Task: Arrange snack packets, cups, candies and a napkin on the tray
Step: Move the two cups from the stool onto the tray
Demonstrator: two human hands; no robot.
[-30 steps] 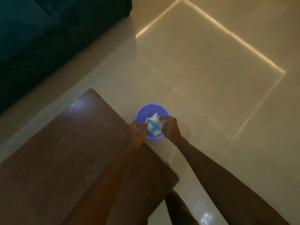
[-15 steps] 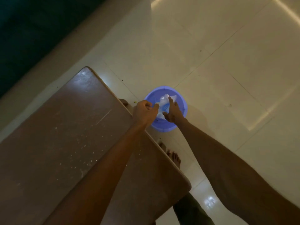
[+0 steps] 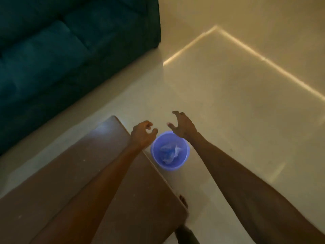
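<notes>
A purple plastic bin (image 3: pixel 184 161) stands on the floor just beyond the table's right edge. Inside it lies a crumpled clear and blue packet (image 3: pixel 168 152). My left hand (image 3: pixel 142 133) hovers above the table edge, left of the bin, with its fingers loosely curled and nothing in them. Over the bin's far rim my right hand (image 3: pixel 182 125) is spread, fingers apart, holding nothing. No tray, cups, candies or napkin show in this view.
A dark brown wooden table (image 3: pixel 73 187) fills the lower left. A dark teal sofa (image 3: pixel 52 55) stands at the upper left. Pale glossy floor tiles (image 3: pixel 237 103) stretch to the right. A bare foot (image 3: pixel 182 199) shows by the table's near corner.
Both hands held the packet in the bin before. They have let go and lifted away, and the packet now lies inside the bin. The view has tilted up toward the sofa.
</notes>
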